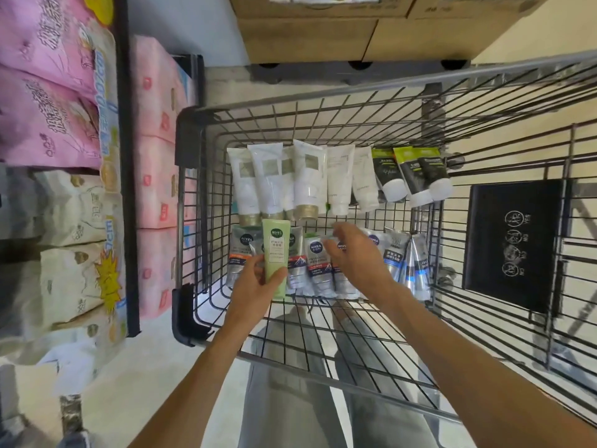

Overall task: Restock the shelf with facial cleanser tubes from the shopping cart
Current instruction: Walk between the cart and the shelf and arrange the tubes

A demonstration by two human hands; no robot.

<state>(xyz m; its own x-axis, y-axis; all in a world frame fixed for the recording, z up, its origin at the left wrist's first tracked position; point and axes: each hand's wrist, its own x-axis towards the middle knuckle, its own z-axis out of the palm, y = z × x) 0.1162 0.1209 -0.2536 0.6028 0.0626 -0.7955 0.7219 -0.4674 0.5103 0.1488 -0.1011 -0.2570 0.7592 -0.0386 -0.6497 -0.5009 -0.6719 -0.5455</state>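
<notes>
The shopping cart is dark wire metal with a dull sheen. The tubes in it are smooth, glossy plastic, the pale green tube more matt. Beyond its far edge, the boxes are plain matt cardboard.

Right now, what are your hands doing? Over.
Left hand grips green tube. Right hand open, over silver tubes in cart. Nothing blocking.

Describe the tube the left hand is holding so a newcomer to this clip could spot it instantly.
Look inside the wire shopping cart, at the near row of silver Nivea tubes. Over its left end, the left hand grips the pale green tube, the only light green one there.
</notes>
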